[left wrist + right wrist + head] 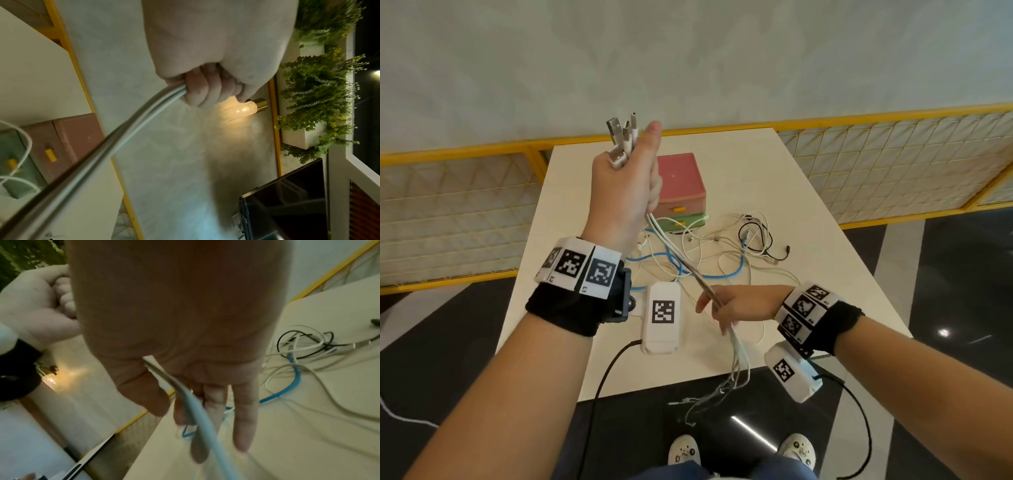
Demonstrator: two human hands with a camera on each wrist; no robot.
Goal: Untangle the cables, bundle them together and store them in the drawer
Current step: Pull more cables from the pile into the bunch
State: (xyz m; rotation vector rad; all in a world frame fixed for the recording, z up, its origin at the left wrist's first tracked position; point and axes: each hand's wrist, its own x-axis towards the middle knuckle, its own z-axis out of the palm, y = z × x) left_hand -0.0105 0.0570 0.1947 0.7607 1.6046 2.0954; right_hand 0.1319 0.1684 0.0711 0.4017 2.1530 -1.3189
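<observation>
My left hand is raised above the table and grips a bunch of white cables, whose USB plugs stick up out of the fist. In the left wrist view its fingers curl round the white cables. The bunch runs down to my right hand, low over the table's front part. There the white cables pass between thumb and forefinger, and the other fingers lie nearly straight. Their loose ends hang past the table edge. A drawer unit, pink over green with yellow handles, stands closed behind the left hand.
A tangle of white, blue and black cables lies on the cream table in front of the drawers. A yellow-framed mesh railing runs behind the table. Dark floor and my shoes show below the front edge.
</observation>
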